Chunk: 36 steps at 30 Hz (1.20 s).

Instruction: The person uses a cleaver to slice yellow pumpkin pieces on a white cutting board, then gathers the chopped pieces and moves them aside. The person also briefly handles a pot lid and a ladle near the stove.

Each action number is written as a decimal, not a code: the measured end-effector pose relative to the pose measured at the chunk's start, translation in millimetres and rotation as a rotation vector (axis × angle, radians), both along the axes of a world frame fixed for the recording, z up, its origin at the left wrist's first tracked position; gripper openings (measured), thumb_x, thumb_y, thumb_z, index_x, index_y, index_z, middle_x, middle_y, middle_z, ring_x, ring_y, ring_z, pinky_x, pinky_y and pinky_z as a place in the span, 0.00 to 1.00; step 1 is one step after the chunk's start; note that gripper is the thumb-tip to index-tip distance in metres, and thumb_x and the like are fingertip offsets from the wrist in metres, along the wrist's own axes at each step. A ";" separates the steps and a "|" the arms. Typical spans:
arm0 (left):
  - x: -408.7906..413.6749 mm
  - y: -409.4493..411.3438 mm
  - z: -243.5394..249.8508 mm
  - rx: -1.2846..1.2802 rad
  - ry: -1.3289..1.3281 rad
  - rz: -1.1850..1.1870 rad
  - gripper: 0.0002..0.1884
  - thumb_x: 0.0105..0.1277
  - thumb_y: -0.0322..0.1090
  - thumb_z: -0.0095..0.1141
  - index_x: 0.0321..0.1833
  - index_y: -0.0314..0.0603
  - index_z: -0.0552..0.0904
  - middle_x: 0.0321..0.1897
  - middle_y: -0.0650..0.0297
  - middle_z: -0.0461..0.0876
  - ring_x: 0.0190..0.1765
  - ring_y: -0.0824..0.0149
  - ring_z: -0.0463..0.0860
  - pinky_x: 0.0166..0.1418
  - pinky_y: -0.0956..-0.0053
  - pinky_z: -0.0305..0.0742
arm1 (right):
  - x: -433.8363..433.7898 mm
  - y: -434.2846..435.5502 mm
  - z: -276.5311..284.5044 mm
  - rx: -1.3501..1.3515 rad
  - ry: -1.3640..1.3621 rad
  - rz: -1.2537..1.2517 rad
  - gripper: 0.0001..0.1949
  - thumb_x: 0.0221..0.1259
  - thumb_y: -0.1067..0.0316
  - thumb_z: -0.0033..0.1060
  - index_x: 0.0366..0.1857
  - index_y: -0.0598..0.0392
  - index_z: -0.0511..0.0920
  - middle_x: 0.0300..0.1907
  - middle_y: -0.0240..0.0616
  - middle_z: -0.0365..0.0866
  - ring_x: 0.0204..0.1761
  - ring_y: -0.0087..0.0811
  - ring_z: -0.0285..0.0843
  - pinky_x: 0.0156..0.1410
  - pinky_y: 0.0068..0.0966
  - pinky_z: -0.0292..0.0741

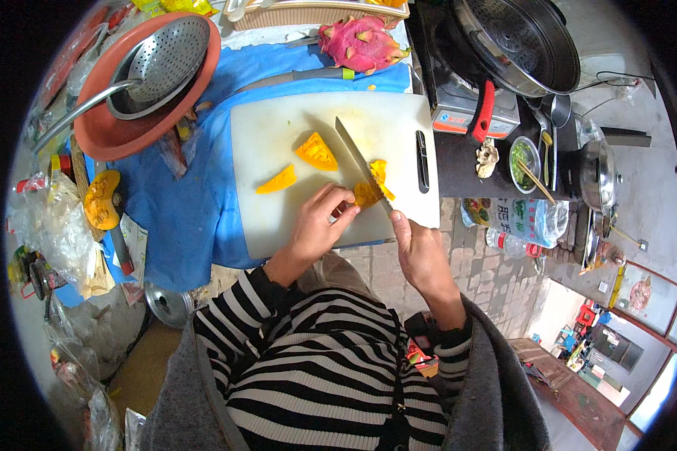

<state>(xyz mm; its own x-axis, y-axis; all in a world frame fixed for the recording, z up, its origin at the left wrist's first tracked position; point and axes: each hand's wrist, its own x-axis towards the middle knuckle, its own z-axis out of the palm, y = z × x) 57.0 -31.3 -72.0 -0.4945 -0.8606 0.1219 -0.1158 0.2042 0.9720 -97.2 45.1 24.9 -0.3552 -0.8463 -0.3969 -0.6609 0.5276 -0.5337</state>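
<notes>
On a white plastic cutting board (282, 121), my left hand (322, 219) steadies a piece of orange pumpkin (365, 195) with its fingertips. My right hand (426, 253) grips a kitchen knife (354, 147), whose blade lies against that piece, with pumpkin bits (378, 170) on the blade's right side. Two more pieces rest to the left: a wedge (317, 152) and a thinner slice (277, 180). The knife's handle is mostly hidden in my right hand.
A blue cloth (175, 225) lies under the board. Beyond it are a dragon fruit (363, 45) and another knife (293, 78). At left are an orange-red basin (99, 135) with a skimmer (175, 53) and a pumpkin half (102, 200). A stove (505, 110) with a pan (519, 45) stands right.
</notes>
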 end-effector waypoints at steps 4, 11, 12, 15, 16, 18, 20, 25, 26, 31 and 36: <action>-3.1 -1.9 2.3 0.039 0.002 0.020 0.09 0.59 0.21 0.63 0.41 0.35 0.79 0.31 0.62 0.80 0.32 0.73 0.82 0.34 0.78 0.78 | -3.0 3.1 -15.0 -0.067 0.016 -0.012 0.22 0.75 0.55 0.43 0.45 0.71 0.77 0.34 0.60 0.81 0.41 0.57 0.80 0.47 0.40 0.75; -3.1 -9.2 -10.2 0.170 0.028 0.081 0.08 0.63 0.20 0.57 0.44 0.33 0.78 0.29 0.64 0.82 0.31 0.75 0.83 0.34 0.80 0.78 | -14.5 5.2 -3.7 -0.178 -0.104 -0.025 0.23 0.76 0.53 0.42 0.45 0.68 0.77 0.33 0.59 0.80 0.37 0.54 0.80 0.45 0.38 0.74; -3.7 -10.3 -10.2 0.180 0.030 0.087 0.08 0.62 0.21 0.58 0.44 0.34 0.78 0.30 0.62 0.82 0.31 0.73 0.83 0.34 0.79 0.78 | -14.6 5.7 6.8 -0.140 -0.101 -0.009 0.23 0.76 0.53 0.41 0.45 0.68 0.77 0.32 0.59 0.80 0.37 0.54 0.80 0.45 0.39 0.74; -2.3 -11.5 -11.7 0.213 0.030 0.094 0.09 0.60 0.21 0.59 0.43 0.34 0.78 0.32 0.58 0.82 0.30 0.71 0.82 0.34 0.77 0.77 | -13.2 4.2 17.7 -0.024 -0.083 0.021 0.23 0.75 0.52 0.41 0.45 0.67 0.77 0.32 0.60 0.79 0.36 0.54 0.80 0.45 0.40 0.74; -1.5 -11.4 -12.6 0.219 0.029 0.089 0.09 0.60 0.21 0.59 0.44 0.34 0.78 0.33 0.58 0.82 0.30 0.71 0.82 0.33 0.77 0.77 | -11.9 4.0 15.4 -0.027 -0.067 0.025 0.23 0.75 0.52 0.42 0.45 0.67 0.77 0.33 0.60 0.80 0.37 0.54 0.80 0.46 0.41 0.74; -2.1 -12.6 -11.0 0.218 0.023 0.057 0.09 0.62 0.21 0.58 0.45 0.33 0.77 0.34 0.60 0.82 0.31 0.72 0.82 0.34 0.78 0.77 | -10.5 4.6 8.4 -0.055 -0.015 0.027 0.23 0.75 0.52 0.43 0.40 0.67 0.79 0.31 0.61 0.79 0.36 0.58 0.80 0.44 0.44 0.75; -4.8 -15.4 -5.3 0.202 0.014 0.001 0.09 0.66 0.21 0.55 0.48 0.32 0.77 0.34 0.62 0.81 0.32 0.75 0.82 0.36 0.81 0.79 | -9.4 6.6 -0.3 -0.103 0.060 0.020 0.27 0.73 0.50 0.44 0.28 0.67 0.81 0.25 0.62 0.78 0.32 0.63 0.79 0.40 0.49 0.75; -2.6 -21.2 -15.5 0.355 0.100 -0.037 0.09 0.61 0.21 0.58 0.44 0.34 0.78 0.32 0.59 0.81 0.31 0.71 0.81 0.34 0.77 0.76 | -4.0 -5.8 -3.5 0.066 0.008 0.028 0.22 0.75 0.55 0.42 0.47 0.68 0.77 0.38 0.63 0.80 0.43 0.61 0.79 0.49 0.43 0.74; -1.6 -22.0 -17.2 0.329 0.076 -0.053 0.09 0.61 0.21 0.58 0.44 0.33 0.78 0.31 0.59 0.81 0.31 0.71 0.81 0.35 0.77 0.76 | -4.9 -5.5 -8.3 0.059 -0.018 0.011 0.21 0.75 0.55 0.43 0.46 0.68 0.77 0.38 0.63 0.80 0.43 0.61 0.79 0.49 0.42 0.74; 1.3 -17.0 -0.9 0.174 -0.040 -0.097 0.06 0.62 0.23 0.59 0.40 0.32 0.78 0.32 0.63 0.79 0.32 0.76 0.80 0.36 0.79 0.77 | -8.4 -10.1 -13.2 -0.200 -0.132 -0.029 0.22 0.76 0.55 0.42 0.45 0.69 0.76 0.34 0.59 0.81 0.38 0.49 0.80 0.47 0.39 0.74; 3.0 -12.1 5.9 0.021 -0.118 -0.155 0.07 0.60 0.22 0.59 0.40 0.33 0.77 0.31 0.61 0.76 0.31 0.71 0.81 0.36 0.78 0.78 | -6.9 4.3 14.2 -0.198 -0.097 -0.064 0.27 0.77 0.51 0.37 0.34 0.70 0.77 0.22 0.53 0.75 0.26 0.36 0.73 0.35 0.38 0.72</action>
